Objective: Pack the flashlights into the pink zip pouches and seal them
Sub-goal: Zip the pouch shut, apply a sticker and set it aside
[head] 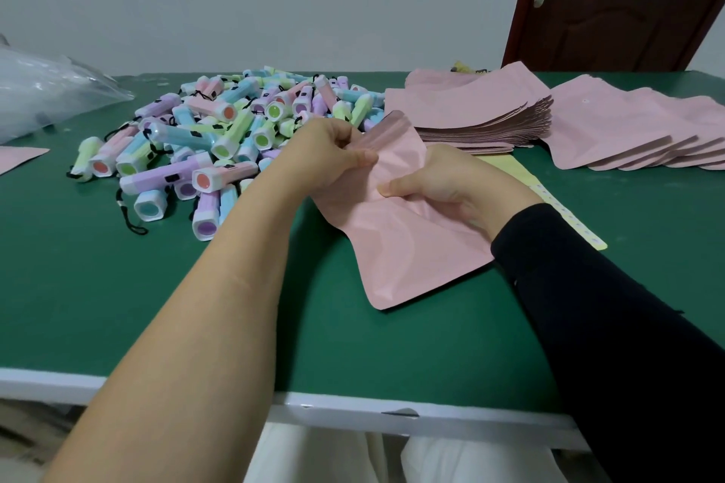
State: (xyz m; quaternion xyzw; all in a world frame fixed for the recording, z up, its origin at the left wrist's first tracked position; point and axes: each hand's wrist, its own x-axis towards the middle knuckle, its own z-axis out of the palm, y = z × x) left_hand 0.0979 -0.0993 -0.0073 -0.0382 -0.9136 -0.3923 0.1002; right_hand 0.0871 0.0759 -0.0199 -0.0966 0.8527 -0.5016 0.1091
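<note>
Your left hand (333,157) and right hand (439,184) both hold the mouth end of one pouch (404,247) above the middle of the bench (117,286), fingers clamped on it. Its lower end points toward the near edge. The flashlights (219,137) lie heaped toward the far left. A pouch stack (482,117) sits at the far edge, just right of the heap.
</note>
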